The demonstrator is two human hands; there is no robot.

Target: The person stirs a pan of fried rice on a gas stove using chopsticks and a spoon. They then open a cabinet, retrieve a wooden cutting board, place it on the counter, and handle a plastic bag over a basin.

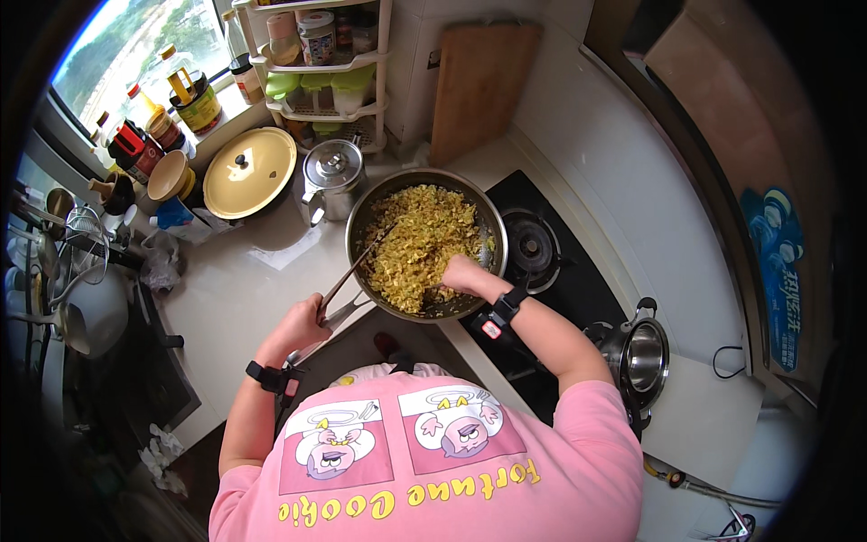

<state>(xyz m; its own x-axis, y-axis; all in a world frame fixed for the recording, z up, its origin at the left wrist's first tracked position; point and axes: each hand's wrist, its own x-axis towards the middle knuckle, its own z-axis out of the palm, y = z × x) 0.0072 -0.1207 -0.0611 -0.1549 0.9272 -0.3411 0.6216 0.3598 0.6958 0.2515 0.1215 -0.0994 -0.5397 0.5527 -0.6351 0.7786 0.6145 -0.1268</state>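
Observation:
A wide metal pan (502, 237) holds fried rice (420, 237) with yellow and green bits. At the pan's lower left, my left hand (298, 328) grips a slim dark-brown utensil (349, 276), possibly chopsticks, whose far end lies in the rice. The pan's metal handle (347, 311) runs close to that hand; whether the fingers also hold it cannot be told. My right hand (466, 276) reaches over the right rim with curled fingers low at the rice. What it holds, if anything, is hidden by the fist and the food.
A black gas hob (582, 271) lies right of the pan, with a steel pot (643, 359) near its end. A lidded steel jug (333, 176) and a yellow pan lid (249, 173) stand behind left. A wooden cutting board (481, 88) leans at the back wall. Bottles line the window sill.

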